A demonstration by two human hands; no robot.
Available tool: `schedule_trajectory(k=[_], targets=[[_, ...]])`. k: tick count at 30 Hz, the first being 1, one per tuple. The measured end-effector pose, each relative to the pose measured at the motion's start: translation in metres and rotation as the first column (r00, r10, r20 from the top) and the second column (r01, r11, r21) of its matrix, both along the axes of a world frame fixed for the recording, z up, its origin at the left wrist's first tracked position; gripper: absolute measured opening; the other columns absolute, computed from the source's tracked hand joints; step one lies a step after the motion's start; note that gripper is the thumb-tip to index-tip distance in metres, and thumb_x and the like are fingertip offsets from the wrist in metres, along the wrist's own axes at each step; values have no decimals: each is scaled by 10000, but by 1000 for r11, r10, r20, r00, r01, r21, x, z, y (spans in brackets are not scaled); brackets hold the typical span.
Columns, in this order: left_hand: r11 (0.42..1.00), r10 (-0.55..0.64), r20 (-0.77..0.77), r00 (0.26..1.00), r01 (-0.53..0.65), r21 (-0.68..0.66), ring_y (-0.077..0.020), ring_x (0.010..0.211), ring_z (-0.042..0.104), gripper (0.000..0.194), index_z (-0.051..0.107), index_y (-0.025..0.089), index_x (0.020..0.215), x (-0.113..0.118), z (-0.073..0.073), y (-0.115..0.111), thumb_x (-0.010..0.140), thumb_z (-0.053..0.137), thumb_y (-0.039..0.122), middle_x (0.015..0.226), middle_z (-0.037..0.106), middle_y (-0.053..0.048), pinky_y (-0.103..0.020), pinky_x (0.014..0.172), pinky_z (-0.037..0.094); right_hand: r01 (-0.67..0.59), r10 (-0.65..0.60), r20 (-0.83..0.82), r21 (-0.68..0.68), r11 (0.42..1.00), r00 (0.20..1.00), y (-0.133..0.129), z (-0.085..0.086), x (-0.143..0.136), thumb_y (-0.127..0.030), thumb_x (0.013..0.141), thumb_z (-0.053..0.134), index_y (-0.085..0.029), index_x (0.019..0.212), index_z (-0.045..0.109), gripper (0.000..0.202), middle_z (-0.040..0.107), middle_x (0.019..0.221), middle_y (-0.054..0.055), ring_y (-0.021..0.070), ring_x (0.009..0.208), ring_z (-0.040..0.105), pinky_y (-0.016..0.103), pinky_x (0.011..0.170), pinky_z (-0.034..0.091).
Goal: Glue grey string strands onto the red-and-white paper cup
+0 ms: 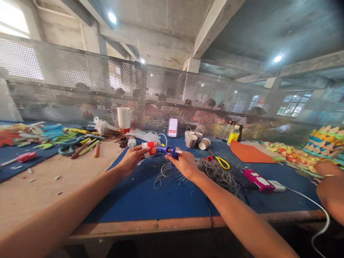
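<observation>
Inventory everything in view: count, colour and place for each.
Paper cup: one, red-and-white, centre
Glue gun: one, blue, centre
Cup stack: one, white-and-red, back left
Small cups: several, greyish, back centre
Bottle: one, yellow-labelled, back right
Yellow-handled scissors: one, yellow, centre right
Teal-handled scissors: one, teal, left
Slim tools: several, mixed, left
Cord tangle: one, grey, centre right
Paper sheet: one, orange, right
Paper pieces: many, multicoloured, both sides
Boxy device: one, magenta, right
Tabletop: one, blue, beneath
Perforated screen: one, grey, background
People: several, blurred, behind screen
Another person's arm: one, right edge
Left hand: one, on paper cup
Right hand: one, on glue gun
</observation>
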State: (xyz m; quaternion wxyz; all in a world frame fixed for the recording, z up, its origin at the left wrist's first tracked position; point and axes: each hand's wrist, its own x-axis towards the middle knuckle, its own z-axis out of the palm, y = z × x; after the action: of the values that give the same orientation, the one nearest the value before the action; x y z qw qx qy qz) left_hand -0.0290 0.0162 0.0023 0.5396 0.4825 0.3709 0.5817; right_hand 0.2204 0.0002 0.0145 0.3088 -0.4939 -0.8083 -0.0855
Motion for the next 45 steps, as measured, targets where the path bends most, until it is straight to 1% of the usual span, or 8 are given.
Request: schedule_trajectory(k=[2, 7, 14, 20, 25, 30, 39, 45], targets=[[1000, 11, -3, 1000, -11, 1, -260, 878, 761, 351, 842, 171, 979, 0, 1, 0, 701, 929, 368, 976, 836, -107, -343, 833, 582, 10, -10, 11, -3, 1000, 1000, 0, 0, 0, -627, 1007, 581, -228, 1064, 735, 432, 805, 868, 70, 246, 782, 760, 292, 609, 380], [1000, -11, 1, 1000, 11, -14, -259, 872, 762, 375, 839, 164, 998, 0, 1, -1, 705, 928, 380, 974, 835, -112, -352, 840, 583, 26, -27, 26, 4, 1000, 999, 0, 0, 0, -629, 1012, 570, -230, 1076, 726, 433, 808, 881, 55, 243, 797, 764, 289, 611, 380], [1000, 2, -5, 1000, -2, 2, -234, 860, 753, 344, 843, 181, 986, -1, 0, -1, 714, 923, 376, 981, 835, -98, -334, 842, 570, 31, -31, 41, 1, 1000, 999, -2, 1, -1, -631, 1012, 570, -227, 1058, 719, 433, 809, 883, 52, 237, 795, 763, 290, 613, 380], [1000, 20, -2, 1000, -20, -5, -225, 846, 745, 364, 845, 164, 980, 0, 2, -2, 693, 935, 368, 961, 834, -100, -322, 839, 562, 33, -32, 54, -13, 999, 998, -3, 3, -1, -624, 1021, 567, -225, 1073, 714, 428, 811, 893, 47, 225, 801, 765, 282, 623, 376], [1000, 20, 4, 1000, -20, -2, -226, 841, 741, 371, 844, 164, 979, -3, -1, 1, 690, 938, 376, 975, 833, -102, -329, 833, 569, 44, -43, 68, -5, 999, 997, -4, 4, -1, -630, 1018, 571, -226, 1063, 707, 429, 812, 895, 41, 230, 816, 772, 282, 619, 361], [1000, 7, 0, 1000, -7, 14, -232, 857, 748, 359, 844, 164, 997, -5, -3, 4, 718, 923, 376, 986, 833, -107, -325, 824, 570, 48, -47, 75, -11, 999, 996, -4, 4, -1, -632, 1019, 569, -228, 1063, 708, 430, 812, 886, 39, 229, 805, 771, 281, 614, 352], [999, 25, -14, 1000, -24, 27, -253, 861, 758, 333, 847, 174, 944, -4, -1, 3, 703, 923, 391, 961, 834, -105, -328, 786, 573, 53, -50, 93, -22, 998, 994, -4, 4, -1, -635, 1027, 546, -232, 1081, 709, 438, 814, 908, 44, 231, 822, 771, 278, 626, 373], [1000, 24, -8, 1000, -24, 16, -251, 874, 760, 341, 844, 160, 948, -3, 1, 0, 705, 921, 387, 964, 832, -114, -320, 797, 570, 68, -62, 102, -51, 996, 993, -6, 6, -1, -645, 1025, 541, -234, 1101, 715, 452, 814, 927, 52, 228, 829, 766, 269, 646, 394]])
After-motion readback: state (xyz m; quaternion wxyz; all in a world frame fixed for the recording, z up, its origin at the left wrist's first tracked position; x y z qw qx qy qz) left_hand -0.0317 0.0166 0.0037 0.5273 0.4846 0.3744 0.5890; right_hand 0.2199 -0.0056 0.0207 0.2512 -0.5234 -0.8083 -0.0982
